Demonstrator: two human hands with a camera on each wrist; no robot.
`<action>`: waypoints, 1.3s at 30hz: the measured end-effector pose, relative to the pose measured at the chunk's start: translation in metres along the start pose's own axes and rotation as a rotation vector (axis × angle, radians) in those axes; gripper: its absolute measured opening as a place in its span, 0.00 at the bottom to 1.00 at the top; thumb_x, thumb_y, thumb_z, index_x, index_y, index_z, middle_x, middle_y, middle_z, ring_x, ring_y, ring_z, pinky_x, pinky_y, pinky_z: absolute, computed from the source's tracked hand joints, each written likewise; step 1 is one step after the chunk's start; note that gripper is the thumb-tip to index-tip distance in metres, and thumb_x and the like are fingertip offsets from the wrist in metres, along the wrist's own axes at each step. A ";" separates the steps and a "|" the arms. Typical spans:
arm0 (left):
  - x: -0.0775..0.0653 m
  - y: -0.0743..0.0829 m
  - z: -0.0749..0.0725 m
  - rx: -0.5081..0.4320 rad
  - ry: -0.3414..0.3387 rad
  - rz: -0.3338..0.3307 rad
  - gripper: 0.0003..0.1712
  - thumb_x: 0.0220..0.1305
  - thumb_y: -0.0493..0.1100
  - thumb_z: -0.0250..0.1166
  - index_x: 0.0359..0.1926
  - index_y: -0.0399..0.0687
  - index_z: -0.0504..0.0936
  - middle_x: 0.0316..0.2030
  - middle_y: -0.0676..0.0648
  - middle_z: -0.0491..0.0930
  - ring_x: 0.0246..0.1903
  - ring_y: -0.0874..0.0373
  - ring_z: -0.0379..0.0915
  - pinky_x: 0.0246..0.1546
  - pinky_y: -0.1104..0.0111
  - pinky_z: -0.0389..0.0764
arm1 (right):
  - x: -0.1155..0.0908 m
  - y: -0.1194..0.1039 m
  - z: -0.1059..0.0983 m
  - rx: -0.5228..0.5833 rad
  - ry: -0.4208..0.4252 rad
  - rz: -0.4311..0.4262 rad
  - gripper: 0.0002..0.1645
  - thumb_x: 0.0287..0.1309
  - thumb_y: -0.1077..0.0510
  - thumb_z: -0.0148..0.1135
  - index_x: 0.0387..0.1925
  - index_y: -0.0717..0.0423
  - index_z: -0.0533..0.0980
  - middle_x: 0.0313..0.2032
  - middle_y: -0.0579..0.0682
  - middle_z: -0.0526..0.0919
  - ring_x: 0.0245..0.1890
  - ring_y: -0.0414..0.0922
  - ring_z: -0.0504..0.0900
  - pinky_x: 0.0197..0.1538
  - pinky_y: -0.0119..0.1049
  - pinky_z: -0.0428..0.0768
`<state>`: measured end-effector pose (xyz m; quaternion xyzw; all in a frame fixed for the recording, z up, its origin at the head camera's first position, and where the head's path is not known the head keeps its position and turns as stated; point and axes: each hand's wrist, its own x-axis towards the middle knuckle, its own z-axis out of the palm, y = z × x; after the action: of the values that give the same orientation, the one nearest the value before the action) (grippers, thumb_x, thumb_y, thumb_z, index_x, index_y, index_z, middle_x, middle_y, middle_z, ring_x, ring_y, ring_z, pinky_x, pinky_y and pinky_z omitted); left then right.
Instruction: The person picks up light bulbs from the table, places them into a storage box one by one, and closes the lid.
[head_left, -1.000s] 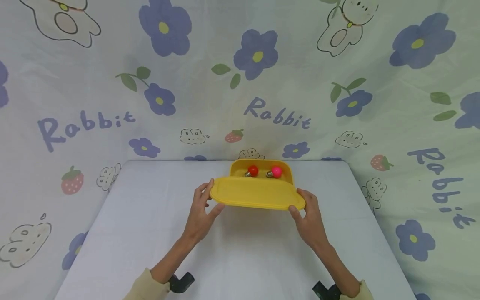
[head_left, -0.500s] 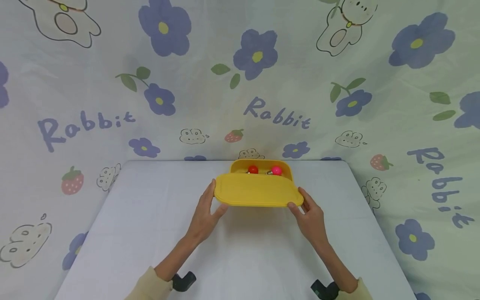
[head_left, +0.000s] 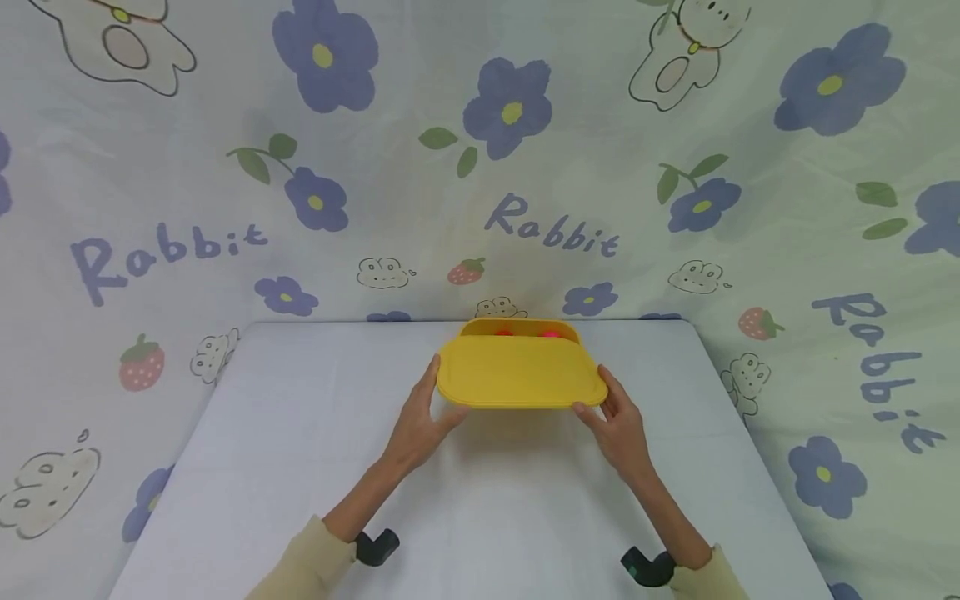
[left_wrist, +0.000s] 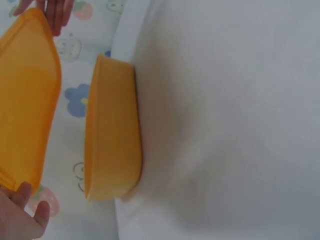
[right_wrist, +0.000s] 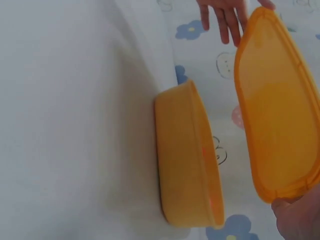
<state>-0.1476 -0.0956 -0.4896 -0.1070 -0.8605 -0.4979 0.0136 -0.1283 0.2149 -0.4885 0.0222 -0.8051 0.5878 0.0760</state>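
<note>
A yellow lid (head_left: 522, 372) is held up in front of and above a yellow box (left_wrist: 117, 130), tilted with its top face toward me. My left hand (head_left: 416, 425) grips the lid's left end between thumb and fingers. At the opposite end, my right hand (head_left: 624, 429) pinches the rim the same way. Both wrist views show the lid apart from the box, which sits open on the table. Inside the box, a red bulb (head_left: 504, 332) and a pink bulb (head_left: 551, 333) show only their tops; the lid covers the rest in the head view.
The box stands near the far edge of the white table (head_left: 315, 400). Right behind that edge hangs a curtain (head_left: 420, 208) printed with flowers and rabbits, which also runs along both sides. A black device (head_left: 378, 547) is strapped to each wrist.
Both hands have moved the lid farther over the box and levelled its sideways tilt. The left hand has shifted right. The bulbs, plainly seen before, are now mostly covered from the head view.
</note>
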 end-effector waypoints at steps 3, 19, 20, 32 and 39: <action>0.008 -0.003 0.002 -0.006 -0.014 0.004 0.59 0.62 0.65 0.64 0.80 0.51 0.40 0.78 0.49 0.46 0.75 0.49 0.44 0.71 0.46 0.51 | 0.003 -0.003 -0.001 -0.017 -0.034 0.016 0.49 0.63 0.60 0.68 0.75 0.68 0.50 0.74 0.64 0.54 0.73 0.56 0.57 0.65 0.34 0.63; 0.048 -0.029 0.010 0.148 -0.080 0.032 0.66 0.55 0.67 0.69 0.79 0.42 0.41 0.78 0.44 0.46 0.75 0.47 0.45 0.72 0.51 0.52 | 0.037 0.041 -0.002 -0.020 -0.070 0.006 0.55 0.59 0.57 0.72 0.77 0.62 0.49 0.77 0.58 0.49 0.76 0.51 0.49 0.73 0.43 0.54; 0.051 -0.032 0.010 0.156 -0.085 0.022 0.67 0.55 0.68 0.69 0.79 0.42 0.42 0.78 0.44 0.46 0.75 0.46 0.45 0.72 0.51 0.52 | 0.040 0.044 -0.001 -0.014 -0.077 0.006 0.55 0.59 0.57 0.72 0.77 0.62 0.48 0.77 0.58 0.48 0.76 0.51 0.48 0.73 0.44 0.54; 0.077 -0.055 0.014 0.190 -0.147 0.008 0.72 0.49 0.71 0.72 0.80 0.44 0.40 0.78 0.44 0.44 0.75 0.47 0.44 0.72 0.51 0.51 | 0.061 0.066 0.006 -0.047 -0.116 0.039 0.58 0.57 0.58 0.73 0.78 0.62 0.46 0.78 0.58 0.46 0.77 0.51 0.44 0.75 0.47 0.50; 0.086 -0.063 0.019 0.180 -0.199 -0.044 0.72 0.50 0.69 0.73 0.80 0.45 0.39 0.78 0.44 0.43 0.76 0.48 0.42 0.73 0.52 0.50 | 0.067 0.077 0.010 -0.080 -0.114 0.054 0.57 0.58 0.57 0.73 0.77 0.63 0.47 0.77 0.58 0.46 0.77 0.50 0.44 0.75 0.46 0.50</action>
<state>-0.2428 -0.0949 -0.5419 -0.1355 -0.9009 -0.4059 -0.0733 -0.2048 0.2325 -0.5542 0.0308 -0.8314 0.5547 0.0147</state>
